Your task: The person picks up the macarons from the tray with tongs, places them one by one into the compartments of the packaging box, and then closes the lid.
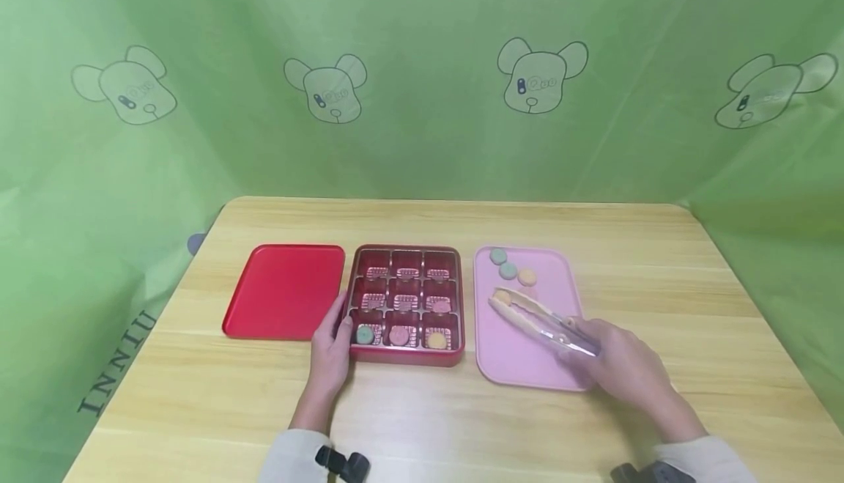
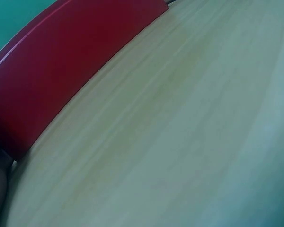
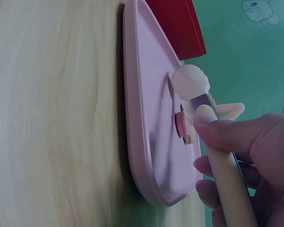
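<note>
My right hand [image 1: 626,362] grips a pair of tongs [image 1: 547,333] with cream ends and metal arms, over the pink tray [image 1: 488,358]. An orange macaron [image 1: 503,296] sits between the spread tong tips. A pink macaron [image 1: 530,292] lies just beyond them, with another orange macaron [image 1: 527,276] and two green ones [image 1: 508,270] farther back. My left hand [image 1: 331,351] holds the red box [image 1: 409,356] at its front left corner, thumb near the rim. The box's front row contains a green macaron [image 1: 365,334], a pink one [image 1: 398,335] and a yellow one [image 1: 437,340]; another pink one [image 1: 440,307] is in the middle row, right.
A flat red lid [image 1: 286,289] lies left of the box, close to my left hand. The box insert has nine compartments. All stands on a wooden table [image 1: 409,424], with a green curtain [image 1: 422,153] behind and at both sides.
</note>
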The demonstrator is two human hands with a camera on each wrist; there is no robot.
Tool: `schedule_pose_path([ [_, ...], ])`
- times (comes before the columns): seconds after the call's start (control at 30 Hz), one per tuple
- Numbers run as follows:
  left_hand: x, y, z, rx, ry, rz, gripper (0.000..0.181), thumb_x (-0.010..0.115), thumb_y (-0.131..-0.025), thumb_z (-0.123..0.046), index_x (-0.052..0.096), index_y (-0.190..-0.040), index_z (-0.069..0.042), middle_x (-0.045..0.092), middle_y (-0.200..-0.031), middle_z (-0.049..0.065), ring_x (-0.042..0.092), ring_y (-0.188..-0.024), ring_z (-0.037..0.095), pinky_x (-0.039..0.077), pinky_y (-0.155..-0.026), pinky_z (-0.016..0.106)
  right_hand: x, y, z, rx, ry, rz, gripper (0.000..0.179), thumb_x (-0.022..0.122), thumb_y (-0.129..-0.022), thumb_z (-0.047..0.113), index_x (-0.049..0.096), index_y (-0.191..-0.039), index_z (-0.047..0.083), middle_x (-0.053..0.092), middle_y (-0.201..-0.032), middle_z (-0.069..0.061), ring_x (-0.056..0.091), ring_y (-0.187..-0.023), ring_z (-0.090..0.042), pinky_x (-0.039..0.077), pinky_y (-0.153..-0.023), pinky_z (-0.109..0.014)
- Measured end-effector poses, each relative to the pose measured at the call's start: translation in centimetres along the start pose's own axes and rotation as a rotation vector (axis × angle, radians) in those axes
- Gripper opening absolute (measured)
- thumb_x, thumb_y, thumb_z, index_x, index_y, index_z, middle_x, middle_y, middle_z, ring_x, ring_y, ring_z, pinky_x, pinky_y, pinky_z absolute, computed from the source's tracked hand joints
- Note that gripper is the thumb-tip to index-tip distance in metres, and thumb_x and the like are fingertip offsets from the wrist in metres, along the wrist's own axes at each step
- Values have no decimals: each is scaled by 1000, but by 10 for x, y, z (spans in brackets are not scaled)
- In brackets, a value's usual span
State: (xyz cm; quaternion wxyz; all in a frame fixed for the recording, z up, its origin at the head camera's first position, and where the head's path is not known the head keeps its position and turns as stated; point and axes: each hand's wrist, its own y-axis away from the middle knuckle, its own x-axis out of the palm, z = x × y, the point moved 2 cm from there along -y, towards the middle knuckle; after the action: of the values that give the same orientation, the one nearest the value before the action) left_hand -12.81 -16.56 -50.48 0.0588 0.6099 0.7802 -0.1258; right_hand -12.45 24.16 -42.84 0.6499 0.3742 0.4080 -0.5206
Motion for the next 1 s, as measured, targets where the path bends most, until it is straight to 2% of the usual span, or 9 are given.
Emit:
schedule_pose_path([
  [0.17, 0, 1, -1, 3, 0, 1, 46, 42, -98, -13, 39, -144, -9, 40, -148, 6, 31, -139, 23, 27, -115, 44, -1, 0, 1, -3, -12, 4, 55, 70, -82, 35, 58, -128, 7, 67, -92, -7, 52, -66, -13, 41, -53, -28],
  [0.47, 0, 0, 0, 6, 4, 6, 47, 42, -98, -14, 38, -145, -11, 39, -149, 6, 30, -140, 23, 26, -115, 44, -3, -1, 1, -3, -15, 8, 55, 70, -82, 33, 58, -128, 5, 67, -92, -8, 52, -67, -14, 41, -53, -28],
  [0.73, 0, -1, 0, 26, 21, 2, 47, 43, -98, -13, 38, -144, -7, 39, -148, 10, 31, -139, 26, 26, -115, 45, -9, -3, 7, -35, -17, -45, 46, 71, -81, 23, 62, -123, 8, 68, -103, -18, 63, -81, -28, 52, -63, -46],
  [0.9, 0, -1, 1, 16, 19, 7, 47, 43, -98, -13, 38, -144, -9, 38, -149, 9, 30, -139, 25, 25, -115, 44, -15, -6, 15, -52, -23, -56, 44, 69, -82, 19, 62, -124, 9, 67, -88, -10, 55, -67, -18, 46, -55, -33],
  [1.0, 0, -1, 2, -1, 13, 9, 47, 42, -98, -14, 38, -145, -10, 38, -149, 8, 30, -140, 24, 25, -115, 43, -18, -9, 23, -73, -19, -65, 43, 69, -82, 17, 62, -124, 11, 65, -83, -5, 50, -62, -14, 43, -54, -30],
])
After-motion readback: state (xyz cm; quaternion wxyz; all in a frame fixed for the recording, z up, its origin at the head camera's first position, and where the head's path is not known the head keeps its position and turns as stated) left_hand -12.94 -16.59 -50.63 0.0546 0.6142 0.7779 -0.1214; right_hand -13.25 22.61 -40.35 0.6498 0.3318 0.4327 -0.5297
